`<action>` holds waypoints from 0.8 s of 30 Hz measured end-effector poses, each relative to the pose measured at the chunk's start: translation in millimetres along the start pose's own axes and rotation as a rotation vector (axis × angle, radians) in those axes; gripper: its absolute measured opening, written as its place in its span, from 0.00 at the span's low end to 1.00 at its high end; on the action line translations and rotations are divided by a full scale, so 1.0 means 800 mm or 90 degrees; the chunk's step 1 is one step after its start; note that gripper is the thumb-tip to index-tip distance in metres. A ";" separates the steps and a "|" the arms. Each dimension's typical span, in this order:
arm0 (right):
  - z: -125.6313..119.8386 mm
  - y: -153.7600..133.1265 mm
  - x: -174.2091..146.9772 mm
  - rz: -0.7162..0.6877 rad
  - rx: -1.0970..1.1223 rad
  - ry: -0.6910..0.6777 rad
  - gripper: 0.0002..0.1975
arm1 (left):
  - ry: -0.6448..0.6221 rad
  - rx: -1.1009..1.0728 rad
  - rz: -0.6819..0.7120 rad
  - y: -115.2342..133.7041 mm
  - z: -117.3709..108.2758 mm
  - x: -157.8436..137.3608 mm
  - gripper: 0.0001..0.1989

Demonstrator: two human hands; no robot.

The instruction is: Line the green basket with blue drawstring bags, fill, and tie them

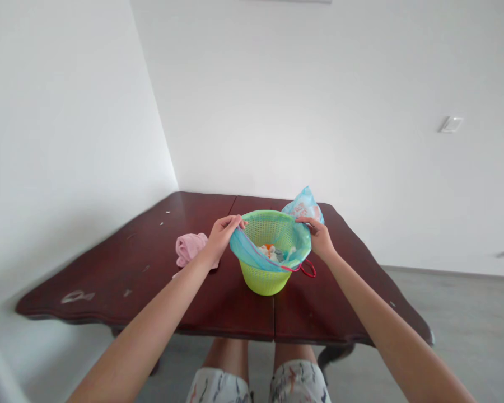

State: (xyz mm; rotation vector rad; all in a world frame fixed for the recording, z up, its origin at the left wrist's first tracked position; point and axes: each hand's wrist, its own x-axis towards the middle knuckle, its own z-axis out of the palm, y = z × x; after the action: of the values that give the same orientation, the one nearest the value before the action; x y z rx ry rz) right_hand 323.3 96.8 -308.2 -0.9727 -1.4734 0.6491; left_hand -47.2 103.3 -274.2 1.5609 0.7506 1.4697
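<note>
A yellow-green plastic basket (265,280) with mesh walls stands upright on the table. A thin blue-green trash bag (252,254) lines it and is folded over the near and right parts of the rim. From the bag's edge hangs a red drawstring (308,270) at the front right. My left hand (225,230) pinches the bag at the left of the rim. At the right of the rim my right hand (317,234) grips the bag between thumb and fingers. Crumpled white and orange litter (271,252) lies inside the basket.
The dark red wooden table (143,268) has a wavy edge and a seam down its middle. A folded pink cloth (190,247) lies left of the basket. Behind it sits a filled blue plastic bag (306,206). White walls (277,112) border the table behind and at left.
</note>
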 end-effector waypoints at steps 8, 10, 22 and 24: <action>-0.015 -0.025 -0.033 0.073 0.029 0.019 0.23 | 0.024 -0.072 -0.066 -0.003 -0.002 0.026 0.29; -0.013 -0.031 -0.041 0.108 0.063 0.001 0.27 | 0.019 -0.078 -0.058 -0.003 -0.001 0.021 0.31; -0.014 -0.038 -0.040 0.064 0.037 0.048 0.25 | -0.167 0.309 0.133 0.038 -0.044 -0.065 0.25; -0.009 -0.042 -0.035 0.041 0.011 0.061 0.22 | -0.190 0.336 0.149 0.043 -0.043 -0.066 0.23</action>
State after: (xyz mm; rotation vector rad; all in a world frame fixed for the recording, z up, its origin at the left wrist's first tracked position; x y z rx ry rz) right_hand 322.5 55.0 -292.9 -1.0277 -1.3555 0.6520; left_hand -92.1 47.3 -271.1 2.2761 0.8397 1.2067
